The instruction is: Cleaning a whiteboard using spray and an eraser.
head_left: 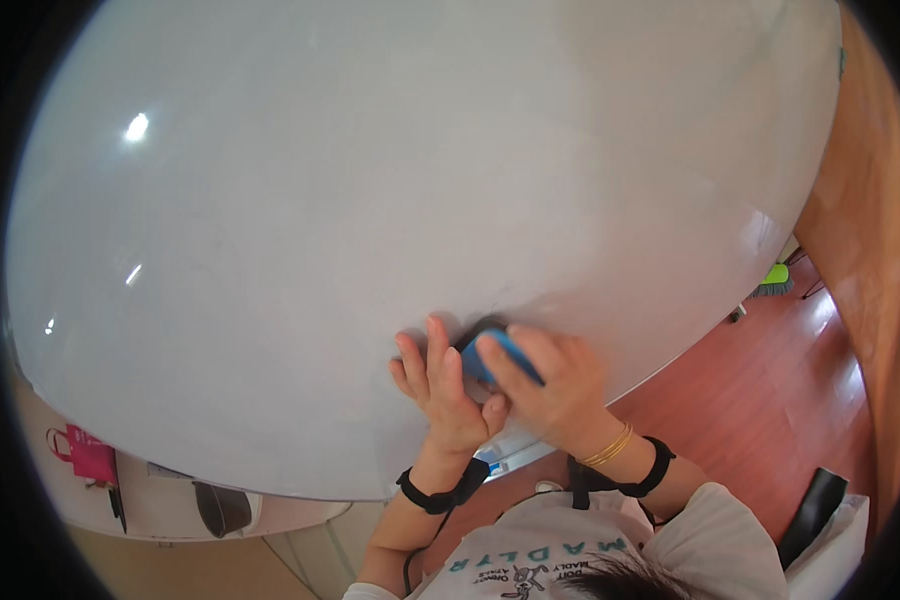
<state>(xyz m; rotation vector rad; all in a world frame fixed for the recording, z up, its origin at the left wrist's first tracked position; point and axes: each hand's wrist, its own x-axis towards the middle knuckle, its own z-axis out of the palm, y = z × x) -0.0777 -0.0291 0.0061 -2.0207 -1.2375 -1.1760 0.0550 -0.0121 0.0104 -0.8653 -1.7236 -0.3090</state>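
A large glossy whiteboard (370, 180) fills most of the view. Near its lower edge my right hand (560, 385) grips a blue board eraser (505, 355) with a dark pad, which is against the white surface. Beside it, my left hand (435, 395) has its fingers spread, close to the eraser's left end. Whether the left fingertips touch the eraser is hard to tell. Faint grey smudges (500, 300) show on the board just above the eraser.
A tray (515, 458) with blue items runs under the board. At lower left, a pink bag (90, 453) and a dark rounded object (222, 508) rest on a white surface. Right of the board are a green-and-grey brush (772, 281) and reddish flooring (760, 380).
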